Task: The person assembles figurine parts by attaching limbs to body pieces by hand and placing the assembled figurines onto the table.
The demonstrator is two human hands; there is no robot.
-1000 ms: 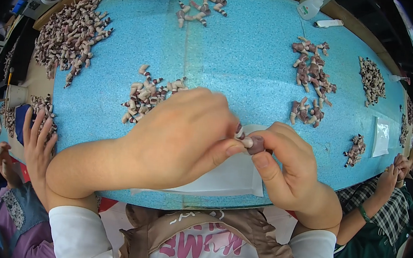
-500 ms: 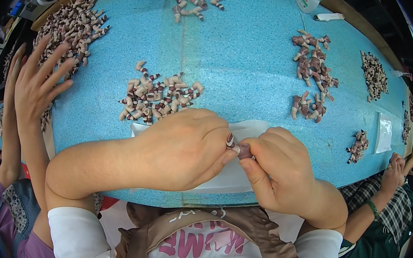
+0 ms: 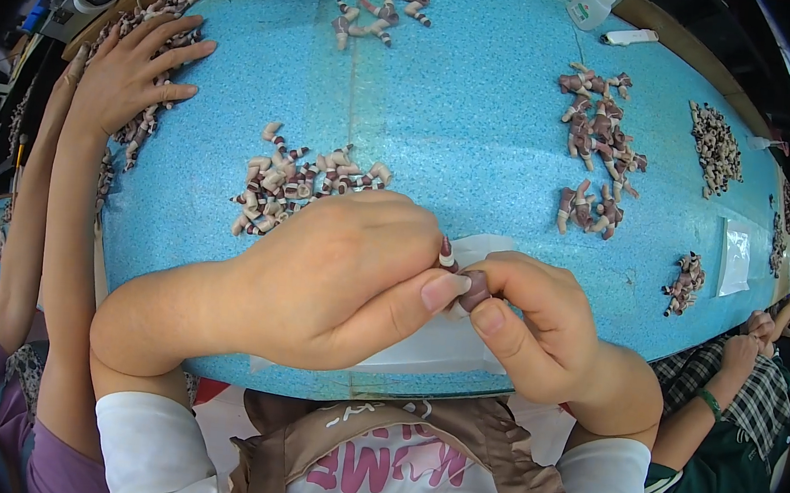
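On my feed, the maroon piece (image 3: 475,290) is over the white sheet (image 3: 433,347), pinched in my right hand (image 3: 540,322); my left hand (image 3: 345,270) grips a striped limb (image 3: 448,254) beside it, presumably for control, hiding any join. Loose limbs (image 3: 292,180) lie beyond on the tabletop (image 3: 465,111); a co-worker's hand (image 3: 136,74) blocks part of the heap (image 3: 140,127).

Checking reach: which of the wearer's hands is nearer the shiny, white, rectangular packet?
Right. The right hand is left of the packet; the left hand is farther left of it.
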